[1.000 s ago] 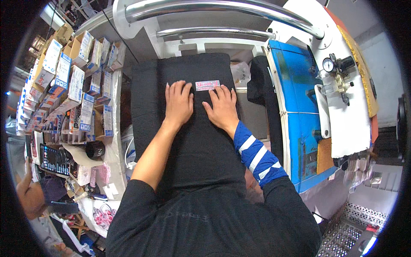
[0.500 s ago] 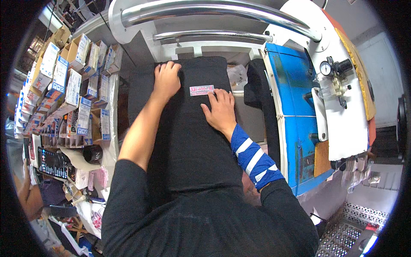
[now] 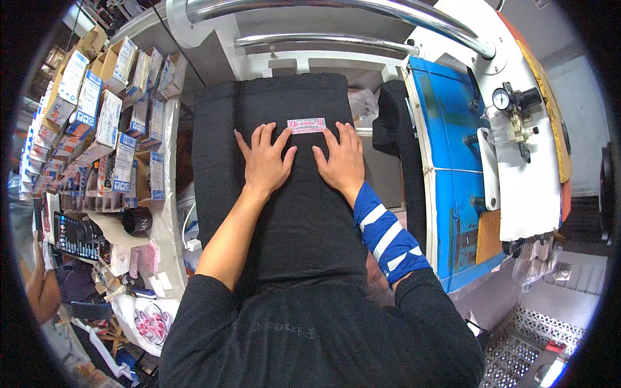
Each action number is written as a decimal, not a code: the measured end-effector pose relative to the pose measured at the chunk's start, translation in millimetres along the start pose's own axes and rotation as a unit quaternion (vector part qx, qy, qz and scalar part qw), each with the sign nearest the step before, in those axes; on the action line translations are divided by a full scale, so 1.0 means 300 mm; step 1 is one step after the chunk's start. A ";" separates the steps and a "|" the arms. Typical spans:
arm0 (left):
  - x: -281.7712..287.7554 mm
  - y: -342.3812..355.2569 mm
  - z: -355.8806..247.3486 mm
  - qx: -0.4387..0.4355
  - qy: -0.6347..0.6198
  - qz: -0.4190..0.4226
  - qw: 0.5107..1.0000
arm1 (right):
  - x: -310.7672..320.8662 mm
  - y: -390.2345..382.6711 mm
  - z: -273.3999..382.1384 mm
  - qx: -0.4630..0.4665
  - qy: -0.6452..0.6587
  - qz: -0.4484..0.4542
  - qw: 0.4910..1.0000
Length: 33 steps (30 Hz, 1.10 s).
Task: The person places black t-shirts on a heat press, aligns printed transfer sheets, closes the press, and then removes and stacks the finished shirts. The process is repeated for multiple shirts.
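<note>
A black cloth, apparently a garment, lies spread flat in front of me. Near its far end sits a small rectangular label with pink and white lettering. My left hand rests on the cloth with fingers spread, its index fingertip at the label's lower left corner. On the other side, my right hand lies with fingers apart, its index fingertip by the label's right end. Neither hand grips anything. A blue wrap with white stripes covers my right forearm.
Chrome bars cross beyond the cloth. A blue panel stands at the right, beside a white machine plate with a pressure gauge. Cardboard boxes are stacked at the left, above a cluttered table. A person's arm shows at far left.
My left hand has moved from the cloth's far left edge to the label's left side, its fingers now spread. My right hand has shifted slightly to the label's right end.
</note>
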<state>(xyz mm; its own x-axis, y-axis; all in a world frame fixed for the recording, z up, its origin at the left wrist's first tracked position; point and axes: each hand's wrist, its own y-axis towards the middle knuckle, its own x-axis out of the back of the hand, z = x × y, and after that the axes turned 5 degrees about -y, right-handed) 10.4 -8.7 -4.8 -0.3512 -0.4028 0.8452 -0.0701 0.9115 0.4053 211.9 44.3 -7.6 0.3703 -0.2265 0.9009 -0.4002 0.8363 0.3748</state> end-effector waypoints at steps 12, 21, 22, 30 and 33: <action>-0.214 0.539 0.121 -0.009 0.014 0.184 0.983 | 0.000 -0.002 0.004 -0.012 0.000 -0.004 1.000; -0.012 0.157 0.041 -0.025 -0.080 -0.036 0.996 | -0.007 -0.006 0.001 -0.014 -0.003 -0.012 1.000; -0.005 0.096 0.025 -0.015 -0.090 -0.009 0.996 | -0.008 -0.006 0.002 -0.016 -0.007 -0.012 1.000; -0.008 -0.033 -0.025 -0.009 0.022 0.008 1.000 | -0.007 -0.010 0.004 -0.008 -0.010 -0.016 1.000; -0.002 -0.033 -0.027 0.008 0.030 0.009 0.999 | -0.005 -0.009 0.005 -0.007 -0.011 -0.017 1.000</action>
<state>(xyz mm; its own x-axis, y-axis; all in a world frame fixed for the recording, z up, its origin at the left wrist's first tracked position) 18.8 -18.2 -6.4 -0.2968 -0.3895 0.8719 -0.0784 0.9199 0.3842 211.3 41.6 -9.6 0.3651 -0.2665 0.8920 -0.3762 0.8342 0.4032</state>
